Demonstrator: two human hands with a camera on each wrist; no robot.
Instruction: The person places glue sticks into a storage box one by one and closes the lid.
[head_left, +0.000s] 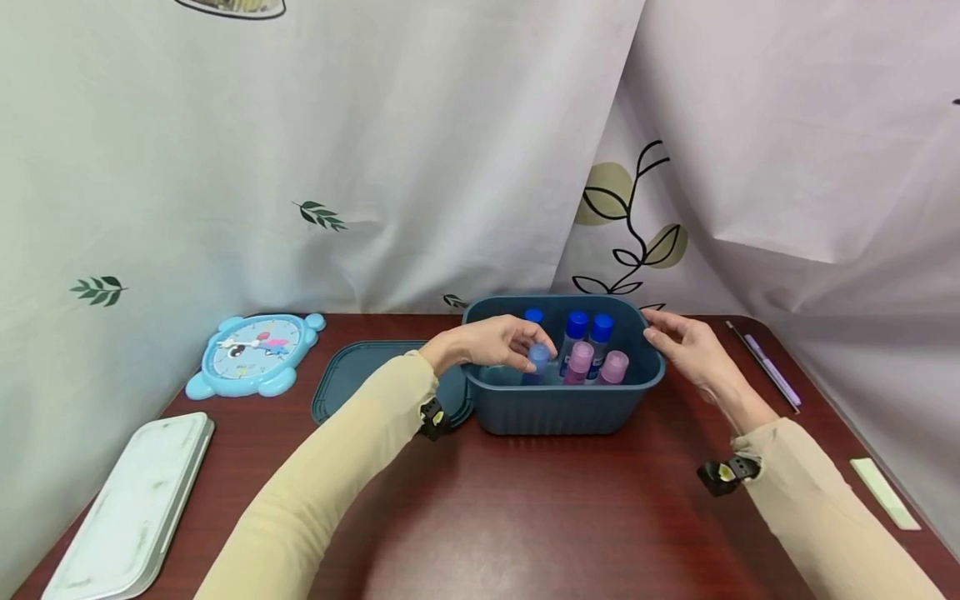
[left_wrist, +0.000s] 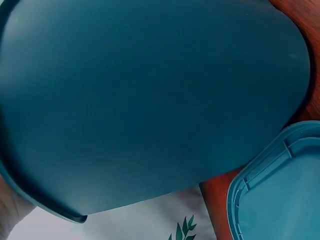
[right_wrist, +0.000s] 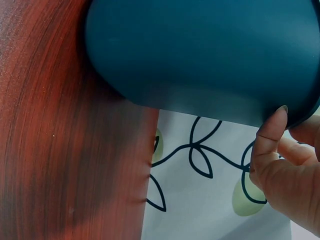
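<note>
A dark teal plastic bin (head_left: 558, 412) stands on the table, and several small bottles are upright inside it. Two of them have pink caps, one of these being the pink bottle (head_left: 579, 363); others have dark blue caps, such as the blue-capped bottle (head_left: 576, 327). My left hand (head_left: 498, 340) reaches over the bin's left rim and pinches a small bottle with a frosted blue cap (head_left: 537, 357) between thumb and fingers. With my right hand (head_left: 692, 350) I grip the bin's right rim. The right wrist view shows the thumb (right_wrist: 272, 127) against the outer wall.
The bin's matching lid (head_left: 360, 371) lies flat to its left, partly under my left forearm. Farther left are a light blue clock (head_left: 255, 354) and a white case (head_left: 135, 504). Along the right edge lie a purple pen (head_left: 772, 371) and a pale strip (head_left: 885, 493). A printed curtain hangs behind.
</note>
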